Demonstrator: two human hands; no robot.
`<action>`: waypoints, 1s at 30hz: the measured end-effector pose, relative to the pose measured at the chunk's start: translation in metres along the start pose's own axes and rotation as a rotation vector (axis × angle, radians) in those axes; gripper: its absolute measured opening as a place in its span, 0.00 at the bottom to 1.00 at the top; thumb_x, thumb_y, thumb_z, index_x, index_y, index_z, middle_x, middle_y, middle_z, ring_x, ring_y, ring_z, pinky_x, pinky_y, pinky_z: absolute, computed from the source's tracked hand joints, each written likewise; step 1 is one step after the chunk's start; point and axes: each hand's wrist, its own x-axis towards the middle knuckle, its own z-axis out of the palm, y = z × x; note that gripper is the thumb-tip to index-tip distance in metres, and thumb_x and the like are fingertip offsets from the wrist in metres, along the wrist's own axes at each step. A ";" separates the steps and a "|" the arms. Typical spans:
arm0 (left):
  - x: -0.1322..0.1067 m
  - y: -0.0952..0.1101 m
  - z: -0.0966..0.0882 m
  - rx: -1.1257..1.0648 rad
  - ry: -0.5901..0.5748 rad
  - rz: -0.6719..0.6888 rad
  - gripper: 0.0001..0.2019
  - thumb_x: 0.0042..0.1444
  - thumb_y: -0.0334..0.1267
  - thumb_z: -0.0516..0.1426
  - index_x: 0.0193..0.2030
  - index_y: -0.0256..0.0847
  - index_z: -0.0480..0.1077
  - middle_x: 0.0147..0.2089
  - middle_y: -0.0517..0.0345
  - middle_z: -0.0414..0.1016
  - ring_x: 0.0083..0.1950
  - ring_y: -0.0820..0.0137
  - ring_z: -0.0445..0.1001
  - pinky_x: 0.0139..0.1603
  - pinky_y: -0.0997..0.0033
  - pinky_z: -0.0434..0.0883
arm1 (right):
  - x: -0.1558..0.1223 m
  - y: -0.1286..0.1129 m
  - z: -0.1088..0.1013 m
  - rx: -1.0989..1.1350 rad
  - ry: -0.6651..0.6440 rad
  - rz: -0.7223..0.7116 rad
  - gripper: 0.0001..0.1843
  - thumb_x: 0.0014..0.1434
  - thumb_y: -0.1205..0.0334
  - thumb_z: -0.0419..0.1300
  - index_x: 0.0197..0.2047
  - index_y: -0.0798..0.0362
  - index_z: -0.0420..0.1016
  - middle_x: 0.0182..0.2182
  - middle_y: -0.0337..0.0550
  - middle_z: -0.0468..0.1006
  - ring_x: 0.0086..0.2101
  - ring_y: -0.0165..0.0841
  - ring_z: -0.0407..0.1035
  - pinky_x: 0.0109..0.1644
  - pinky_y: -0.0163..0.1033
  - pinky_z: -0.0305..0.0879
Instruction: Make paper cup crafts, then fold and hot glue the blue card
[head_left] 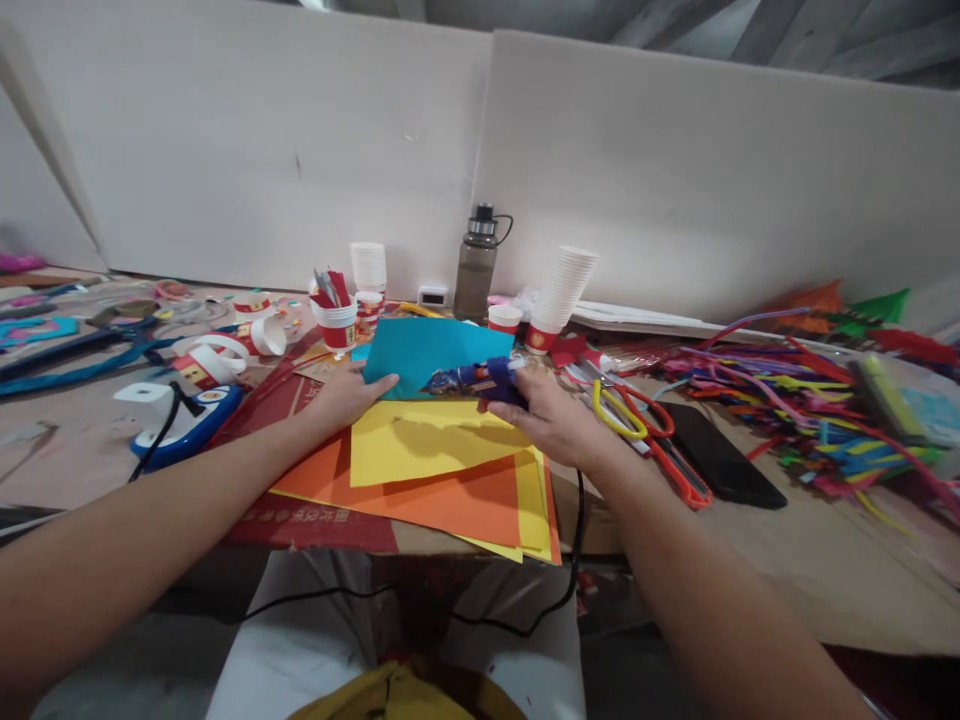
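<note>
My left hand point(349, 393) grips the left edge of a blue sheet of paper point(431, 345), thumb on top. In my right hand point(551, 412) is a blue hot glue gun point(487, 382), its nozzle pointing left over the lower part of the blue sheet. A black cord point(579, 530) runs down from the gun past the table edge and across my lap. Below the blue sheet lies a yellow sheet point(420, 445), on top of orange paper point(330, 480) and more yellow paper. Whether the nozzle touches the sheet, I cannot tell.
Paper cups point(559, 300) stand in stacks at the back beside a dark bottle point(476, 265). Scissors point(622, 412), a red cutter point(679, 470) and a black phone point(724, 455) lie right, before many pipe cleaners point(817, 400). A blue-and-white power strip point(187, 425) sits left.
</note>
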 end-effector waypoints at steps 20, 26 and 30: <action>-0.006 0.004 0.000 0.192 0.067 0.070 0.20 0.48 0.55 0.54 0.26 0.38 0.70 0.31 0.49 0.76 0.31 0.62 0.73 0.38 0.65 0.68 | 0.010 -0.003 0.028 -0.189 -0.124 0.182 0.16 0.62 0.55 0.50 0.50 0.55 0.63 0.40 0.52 0.76 0.38 0.39 0.69 0.37 0.36 0.57; -0.007 0.007 -0.001 0.207 0.063 0.092 0.19 0.48 0.55 0.54 0.20 0.41 0.65 0.26 0.51 0.73 0.29 0.64 0.72 0.35 0.67 0.67 | 0.013 -0.005 0.034 -0.207 -0.128 0.216 0.17 0.62 0.55 0.49 0.50 0.56 0.64 0.41 0.53 0.76 0.38 0.40 0.70 0.35 0.36 0.57; -0.008 0.010 -0.002 0.277 0.057 0.016 0.21 0.47 0.56 0.54 0.16 0.42 0.58 0.20 0.53 0.67 0.27 0.63 0.70 0.31 0.66 0.66 | 0.013 -0.007 0.031 -0.245 -0.129 0.245 0.16 0.62 0.56 0.48 0.48 0.57 0.65 0.40 0.53 0.76 0.37 0.40 0.70 0.34 0.37 0.57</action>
